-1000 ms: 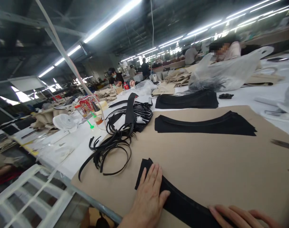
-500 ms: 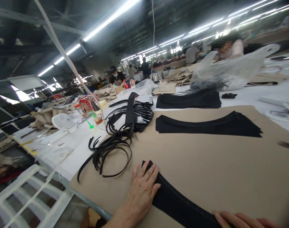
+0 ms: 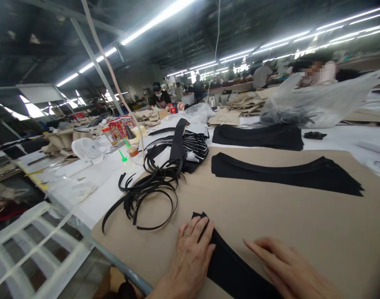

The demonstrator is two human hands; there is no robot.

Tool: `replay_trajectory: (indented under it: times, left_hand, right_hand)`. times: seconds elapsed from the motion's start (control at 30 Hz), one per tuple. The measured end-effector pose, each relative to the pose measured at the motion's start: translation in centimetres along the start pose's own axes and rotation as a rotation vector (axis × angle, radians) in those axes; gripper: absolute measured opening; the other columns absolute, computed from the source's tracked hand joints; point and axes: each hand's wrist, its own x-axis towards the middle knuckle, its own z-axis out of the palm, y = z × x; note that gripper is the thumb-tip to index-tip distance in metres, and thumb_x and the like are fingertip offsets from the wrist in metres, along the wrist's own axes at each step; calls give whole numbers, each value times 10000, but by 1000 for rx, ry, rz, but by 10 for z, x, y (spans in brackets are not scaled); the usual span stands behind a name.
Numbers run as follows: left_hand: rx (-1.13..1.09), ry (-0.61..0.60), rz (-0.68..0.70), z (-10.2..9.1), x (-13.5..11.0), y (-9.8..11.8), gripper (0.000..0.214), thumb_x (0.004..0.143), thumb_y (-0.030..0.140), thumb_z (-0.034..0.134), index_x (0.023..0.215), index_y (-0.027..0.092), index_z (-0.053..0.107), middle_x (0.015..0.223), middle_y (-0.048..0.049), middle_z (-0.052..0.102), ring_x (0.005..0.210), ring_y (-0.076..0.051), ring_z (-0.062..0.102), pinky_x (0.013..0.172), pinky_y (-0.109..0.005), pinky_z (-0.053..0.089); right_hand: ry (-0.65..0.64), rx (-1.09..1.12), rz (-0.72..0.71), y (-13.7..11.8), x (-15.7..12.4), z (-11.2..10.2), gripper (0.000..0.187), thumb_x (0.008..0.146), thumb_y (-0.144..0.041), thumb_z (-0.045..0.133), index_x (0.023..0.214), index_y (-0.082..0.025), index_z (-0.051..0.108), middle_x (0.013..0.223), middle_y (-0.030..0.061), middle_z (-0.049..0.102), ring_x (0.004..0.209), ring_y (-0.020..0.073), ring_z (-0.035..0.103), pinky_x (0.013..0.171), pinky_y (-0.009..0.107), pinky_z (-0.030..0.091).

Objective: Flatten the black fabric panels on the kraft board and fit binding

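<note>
A curved black fabric piece [image 3: 230,265] lies on a brown cardboard sheet [image 3: 271,211] at the near edge of the table. My left hand [image 3: 190,257] rests flat on the piece's left end, fingers stretched out. My right hand [image 3: 286,270] lies flat on the piece a little to the right, fingers spread forward. Neither hand grips anything. The lower part of the piece runs out of view.
A tangle of black strips [image 3: 149,191] lies left of my hands. Two stacks of black cut pieces [image 3: 286,174] [image 3: 258,135] sit farther back. A small white fan [image 3: 87,149], bottles, a plastic bag [image 3: 321,104] and other workers are beyond. A white rack [image 3: 30,249] stands at lower left.
My right hand has moved left and up along the black piece, closer to my left hand. The left hand stays flat on the piece's end. The view has shifted slightly.
</note>
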Motion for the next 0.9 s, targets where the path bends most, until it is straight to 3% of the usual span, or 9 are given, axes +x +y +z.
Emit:
replay_trajectory:
  times: [0.1, 0.23, 0.43, 0.63, 0.77, 0.9]
  left_hand:
    - [-5, 27, -47, 6, -6, -4, 421, 905, 194, 513, 1326, 206, 514, 1319, -74, 586, 1221, -254, 524, 1004, -464, 466]
    - [9, 28, 10, 12, -9, -11, 396, 910, 241, 515, 1301, 177, 527, 1354, -72, 566, 1208, -256, 543, 968, -435, 506]
    - [57, 59, 53, 16, -6, -14, 356, 948, 288, 458, 1270, 166, 547, 1352, -62, 572, 1186, -257, 570, 952, -415, 514]
    - [105, 131, 69, 21, -6, -14, 362, 962, 324, 410, 1247, 162, 564, 1312, -66, 604, 1156, -245, 590, 919, -384, 524]
    - [119, 227, 44, 23, -5, -13, 336, 958, 326, 406, 1197, 185, 595, 1269, -42, 635, 1122, -219, 607, 910, -352, 521]
    - [130, 247, 44, 22, -3, -12, 327, 954, 325, 407, 1170, 189, 610, 1248, -45, 646, 1107, -212, 611, 902, -336, 517]
  right_hand:
    - [-172, 183, 71, -22, 59, 9, 489, 926, -55, 307, 1330, -258, 494, 1081, 62, 621, 905, 175, 619, 799, 289, 526]
    - [-366, 162, 148, -30, 95, 30, 460, 945, -31, 320, 1317, -235, 498, 1118, 82, 590, 970, 200, 587, 818, 357, 487]
    - [-445, 67, 151, -26, 101, 42, 510, 897, 15, 332, 1334, -200, 483, 1129, 106, 571, 1000, 242, 547, 818, 409, 436]
    - [-317, 93, 126, -26, 96, 49, 511, 854, 6, 334, 1259, -202, 568, 1108, 96, 581, 960, 226, 525, 843, 398, 377]
    - [-334, 106, 141, -26, 97, 51, 520, 818, 22, 334, 1217, -187, 593, 1096, 94, 587, 939, 222, 519, 833, 390, 356]
    - [-302, 94, 132, -27, 97, 54, 519, 835, 14, 325, 1238, -191, 580, 1098, 86, 590, 923, 220, 511, 833, 389, 334]
